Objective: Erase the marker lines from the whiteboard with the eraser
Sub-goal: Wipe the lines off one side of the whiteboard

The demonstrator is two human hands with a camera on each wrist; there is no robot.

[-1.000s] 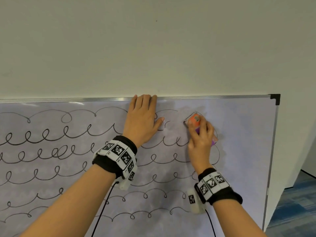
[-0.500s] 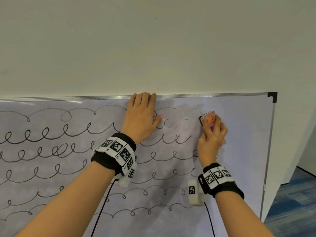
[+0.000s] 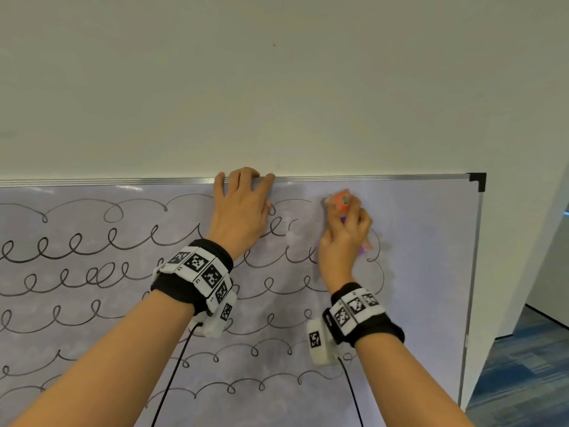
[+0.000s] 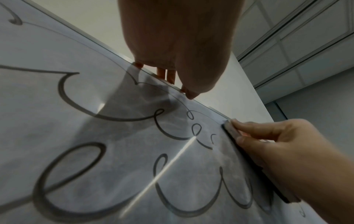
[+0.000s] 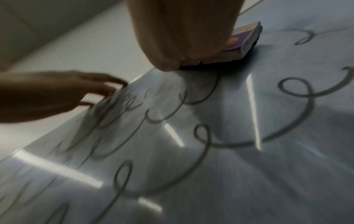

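Note:
The whiteboard [image 3: 431,272] leans against the wall, covered in rows of black looping marker lines [image 3: 77,241]. My right hand [image 3: 345,238] grips an orange and purple eraser [image 3: 340,200] and presses it flat on the board near the top right, where the lines are smudged away. The eraser [image 5: 243,40] also shows in the right wrist view, and its dark felt edge [image 4: 249,159] in the left wrist view. My left hand [image 3: 241,208] lies flat on the board with its fingertips [image 4: 188,94] at the top frame.
The board's metal top frame [image 3: 369,177] ends in a black corner cap [image 3: 477,180]. Plain wall rises above. Past the board's right edge [image 3: 471,272] lies blue carpet [image 3: 523,380]. Cables hang from both wrist cameras.
My right hand with the eraser swung right, then back left and a little up along the top rows. More of the upper right lines are wiped away. My left hand has hardly moved.

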